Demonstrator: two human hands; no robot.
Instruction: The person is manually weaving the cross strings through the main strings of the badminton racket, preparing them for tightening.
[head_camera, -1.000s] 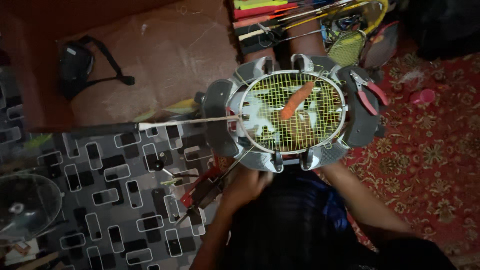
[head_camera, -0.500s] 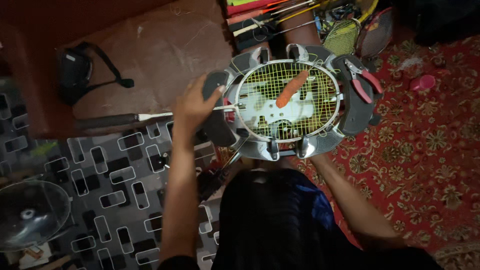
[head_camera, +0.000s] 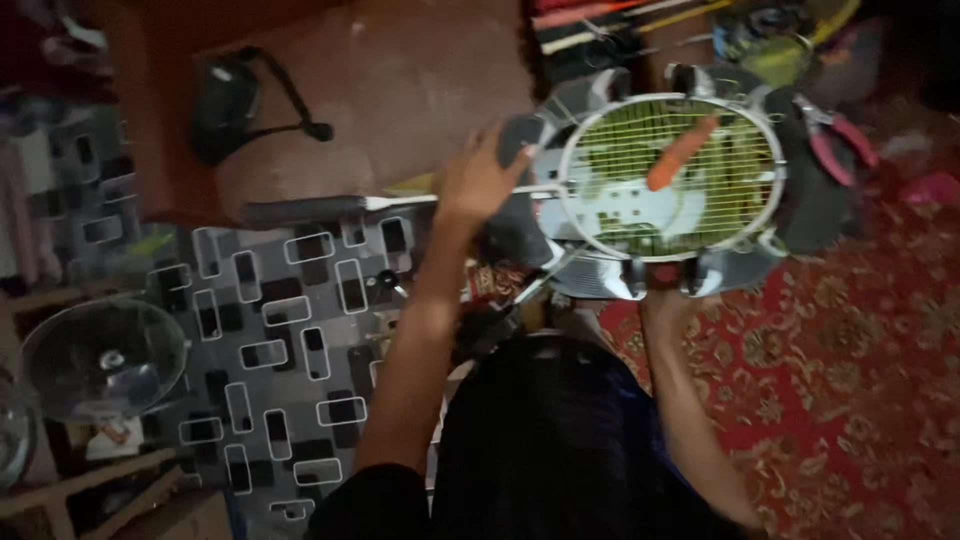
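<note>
A badminton racket lies clamped flat in a grey stringing machine (head_camera: 810, 215), its yellow-green strings (head_camera: 700, 195) facing up. An orange tool (head_camera: 680, 152) rests on the strings. The racket's dark handle (head_camera: 300, 210) points left over the brown floor. My left hand (head_camera: 480, 180) lies over the racket's shaft where it meets the frame, fingers curled against a black support pad. My right hand (head_camera: 665, 305) reaches up to the machine's near rim below a red-knobbed clamp; its fingers are mostly hidden. My dark-clothed lap fills the bottom middle.
Pink-handled pliers (head_camera: 835, 140) sit on the machine's right side. Rackets and tools are heaped at the top right. A black strapped object (head_camera: 225, 100) lies at the upper left and a round fan (head_camera: 105, 355) at the lower left. A patterned grey mat (head_camera: 290, 300) and a red carpet (head_camera: 850, 380) cover the floor.
My left hand rose from near my lap to the racket's throat and stays there. The view has swung, so the machine now sits further right.
</note>
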